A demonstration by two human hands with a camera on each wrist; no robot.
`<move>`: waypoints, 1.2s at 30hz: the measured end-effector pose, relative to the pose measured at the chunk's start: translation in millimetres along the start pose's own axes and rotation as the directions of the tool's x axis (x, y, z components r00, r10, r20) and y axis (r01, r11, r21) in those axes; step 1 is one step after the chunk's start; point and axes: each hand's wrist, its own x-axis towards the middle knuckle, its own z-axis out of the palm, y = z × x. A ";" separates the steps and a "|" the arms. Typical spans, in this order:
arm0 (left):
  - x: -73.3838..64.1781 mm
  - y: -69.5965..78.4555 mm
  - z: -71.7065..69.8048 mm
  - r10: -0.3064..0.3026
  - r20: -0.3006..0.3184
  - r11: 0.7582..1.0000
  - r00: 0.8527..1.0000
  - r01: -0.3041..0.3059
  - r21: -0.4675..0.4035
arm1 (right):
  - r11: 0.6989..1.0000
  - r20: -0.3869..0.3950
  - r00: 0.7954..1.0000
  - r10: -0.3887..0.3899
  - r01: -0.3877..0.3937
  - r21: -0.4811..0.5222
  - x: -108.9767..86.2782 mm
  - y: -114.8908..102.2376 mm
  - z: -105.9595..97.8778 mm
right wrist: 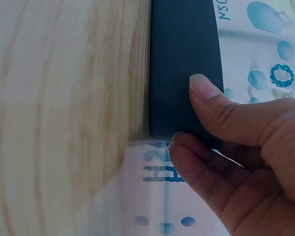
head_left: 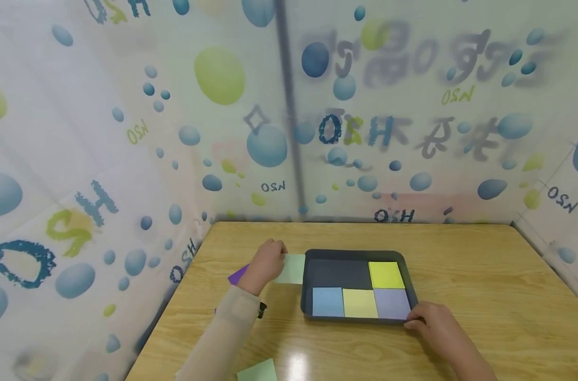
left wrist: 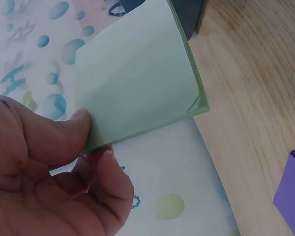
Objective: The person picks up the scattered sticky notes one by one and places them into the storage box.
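Observation:
In the head view my left hand (head_left: 266,264) is just left of the dark grey tray (head_left: 336,272). Its thumb and fingers pinch one edge of a pale green sticky note pad (left wrist: 135,78), whose far side reaches the tray's left rim. My right hand (head_left: 433,325) grips the tray's near right corner, thumb on the outer wall (right wrist: 184,64). Inside the tray, a blue pad (head_left: 328,302), a pale yellow pad (head_left: 359,303) and a lavender pad (head_left: 392,304) form the near row. Behind the lavender one lies a bright yellow pad (head_left: 386,275).
A purple pad (head_left: 238,274) lies on the wooden table (head_left: 484,275), partly behind my left forearm. Another light green pad (head_left: 258,371) is cut off at the bottom of the head view. Printed curtains (head_left: 393,95) stand around the table's back and left sides.

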 end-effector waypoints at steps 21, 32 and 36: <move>12.1 22.7 -1.0 0.055 0.037 0.996 0.998 -0.052 -0.078 | 0.999 -0.021 0.999 -0.029 0.028 -0.029 -1.4 -0.8 -0.1; 23.5 38.1 9.5 0.082 0.077 0.991 0.994 -0.073 -0.109 | 1.000 -0.016 1.000 -0.007 0.007 -0.010 0.1 0.1 0.4; 26.7 45.6 13.3 0.075 0.098 0.991 0.992 -0.063 -0.118 | 1.000 -0.024 1.000 -0.008 0.008 -0.014 -0.4 -0.4 0.7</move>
